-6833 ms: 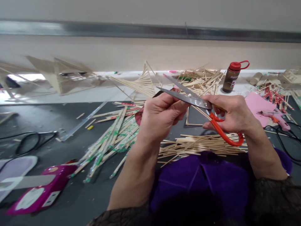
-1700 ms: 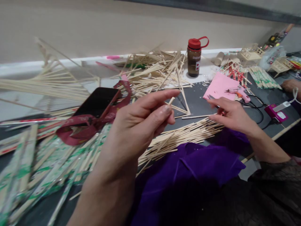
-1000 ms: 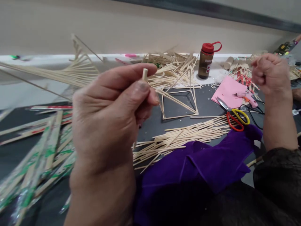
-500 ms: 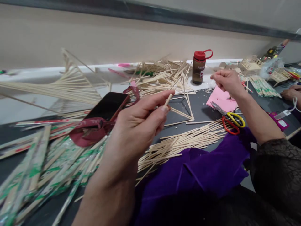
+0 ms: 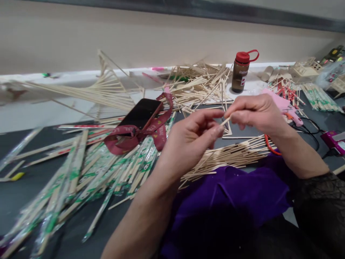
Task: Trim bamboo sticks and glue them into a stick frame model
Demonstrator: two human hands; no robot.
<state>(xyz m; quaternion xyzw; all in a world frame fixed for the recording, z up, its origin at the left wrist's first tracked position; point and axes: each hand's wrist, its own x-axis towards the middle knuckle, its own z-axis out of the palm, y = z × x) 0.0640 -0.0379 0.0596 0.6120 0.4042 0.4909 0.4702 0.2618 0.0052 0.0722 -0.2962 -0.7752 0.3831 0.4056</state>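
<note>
My left hand [image 5: 192, 142] is closed with a thin wooden chopstick [image 5: 225, 121] pinched at thumb and fingertips. The fingertips of my right hand [image 5: 254, 113] are closed on the same chopstick's near end, so the hands almost meet. Most of its length is hidden. Beneath the hands lies a bundle of loose chopsticks [image 5: 234, 156]. A frame of joined sticks [image 5: 228, 129] is partly covered behind them. Next to my right wrist, the red handle of the scissors [image 5: 269, 145] shows, while the rest is hidden.
Wrapped chopsticks [image 5: 94, 183] spread across the left, with a phone [image 5: 141, 113] and maroon lanyard [image 5: 159, 135] above. A twisted stick model [image 5: 107, 90] stands behind. At the back are a stick pile [image 5: 199, 84] and bottle [image 5: 239, 77]. A pink glue gun [image 5: 295, 117] lies right.
My right hand has come left and down to my left hand and grips the chopstick. The view has shifted left. The scissors are now mostly covered by my right arm.
</note>
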